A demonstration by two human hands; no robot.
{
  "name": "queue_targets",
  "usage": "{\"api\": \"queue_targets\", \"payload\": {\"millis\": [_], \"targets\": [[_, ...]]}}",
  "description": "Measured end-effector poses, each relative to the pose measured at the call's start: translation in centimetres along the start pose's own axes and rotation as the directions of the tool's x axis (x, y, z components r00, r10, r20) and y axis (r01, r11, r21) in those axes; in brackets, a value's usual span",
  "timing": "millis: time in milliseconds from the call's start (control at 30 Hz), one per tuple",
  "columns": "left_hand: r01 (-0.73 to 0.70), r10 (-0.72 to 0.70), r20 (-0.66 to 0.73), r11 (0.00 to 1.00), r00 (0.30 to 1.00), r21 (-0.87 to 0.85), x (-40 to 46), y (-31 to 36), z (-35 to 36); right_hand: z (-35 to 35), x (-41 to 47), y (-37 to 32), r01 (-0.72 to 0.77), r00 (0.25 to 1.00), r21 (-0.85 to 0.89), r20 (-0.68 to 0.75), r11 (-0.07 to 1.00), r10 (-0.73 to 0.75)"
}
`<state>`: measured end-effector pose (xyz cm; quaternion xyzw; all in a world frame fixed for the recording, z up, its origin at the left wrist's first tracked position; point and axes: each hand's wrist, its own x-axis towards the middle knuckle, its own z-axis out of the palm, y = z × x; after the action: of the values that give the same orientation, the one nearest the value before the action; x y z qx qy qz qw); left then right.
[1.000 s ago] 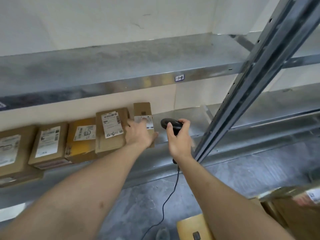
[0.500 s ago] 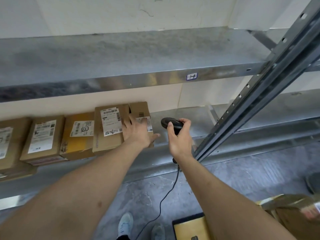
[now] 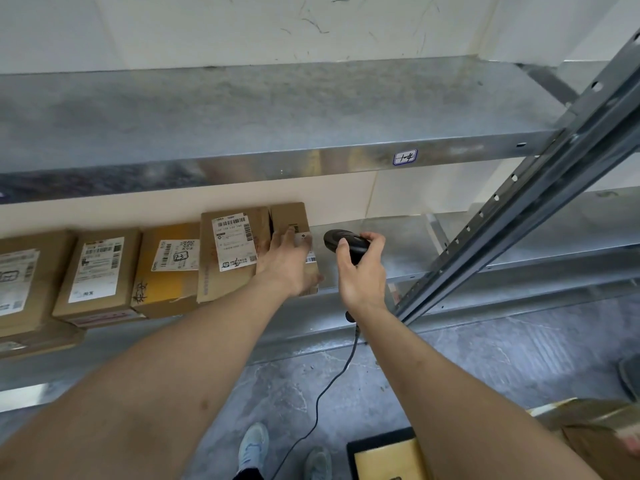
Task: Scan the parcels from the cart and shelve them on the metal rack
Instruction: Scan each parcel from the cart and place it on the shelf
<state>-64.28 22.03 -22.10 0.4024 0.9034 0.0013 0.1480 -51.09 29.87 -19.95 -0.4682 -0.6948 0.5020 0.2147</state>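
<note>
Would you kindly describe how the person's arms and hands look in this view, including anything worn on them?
Both forearms are bare as far as the frame shows, with no sleeves visible. The left hand and the right hand wear no gloves, and no rings, watch or wristband can be seen. A small dark mark sits on the left forearm.

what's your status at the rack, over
Left hand flat on the end parcel, seated beside the taller box on the lower shelf. Right hand grips the corded scanner. Nothing blocking.

left grip (image 3: 289,263) flat, right grip (image 3: 362,271) curled (arms outstretched)
</note>
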Motion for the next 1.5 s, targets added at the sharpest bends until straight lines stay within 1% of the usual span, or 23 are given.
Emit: {"api": "queue_targets", "payload": {"millis": [100, 233, 333, 533, 633, 800, 967, 1200, 1367, 1500], "targets": [[0.001, 0.0, 0.016, 1.0, 1.0, -0.02, -0.3, 0.2, -1.1, -0.1, -0.4, -0.2, 0.002, 1.0, 0.012, -0.009, 1.0, -0.002], [-0.01, 0.009, -0.036, 0.999, 0.999, -0.049, -1.2, 0.3, -3.0, -0.3, -1.3, -1.1, -0.001, 1.0, 0.06, -0.028, 0.998, 0.003], [-0.039, 0.036, -0.052, 0.998, 0.998, -0.058, -2.0, 0.1, -4.4, -0.2, -2.3, -2.3, -0.021, 0.997, 0.121, -0.068, 0.992, 0.029], [-0.158, 0.155, -0.082, 0.987, 0.984, -0.027, -3.7, -1.0, -6.0, 0.4, -5.7, -4.6, -0.03, 0.983, 0.153, -0.173, 0.988, 0.057], [-0.246, 0.244, -0.085, 0.969, 0.966, -0.004, -4.4, -1.7, -6.6, 0.8, -7.8, -5.5, -0.02, 0.964, 0.154, -0.258, 0.988, 0.059], [-0.434, 0.44, -0.075, 0.897, 0.895, 0.081, -7.2, -2.3, -7.0, 1.0, -12.8, -6.3, -0.013, 0.892, 0.152, -0.444, 0.988, 0.08], [-0.612, 0.622, -0.041, 0.778, 0.782, 0.141, -11.4, -2.7, -7.0, 0.6, -18.9, -5.8, -0.038, 0.806, 0.112, -0.584, 0.993, 0.097], [-0.747, 0.757, 0.02, 0.639, 0.653, 0.182, -17.9, 0.1, -5.9, -2.3, -27.1, -3.6, -0.104, 0.665, 0.113, -0.731, 0.988, 0.154], [-0.824, 0.831, 0.068, 0.532, 0.552, 0.196, -21.7, 3.8, -3.5, -5.0, -31.9, -0.7, -0.158, 0.579, 0.176, -0.781, 0.972, 0.236], [-0.854, 0.85, 0.138, 0.476, 0.508, 0.212, -24.8, 7.7, -0.9, -8.3, -35.7, 2.4, -0.168, 0.534, 0.202, -0.804, 0.965, 0.261]]}}
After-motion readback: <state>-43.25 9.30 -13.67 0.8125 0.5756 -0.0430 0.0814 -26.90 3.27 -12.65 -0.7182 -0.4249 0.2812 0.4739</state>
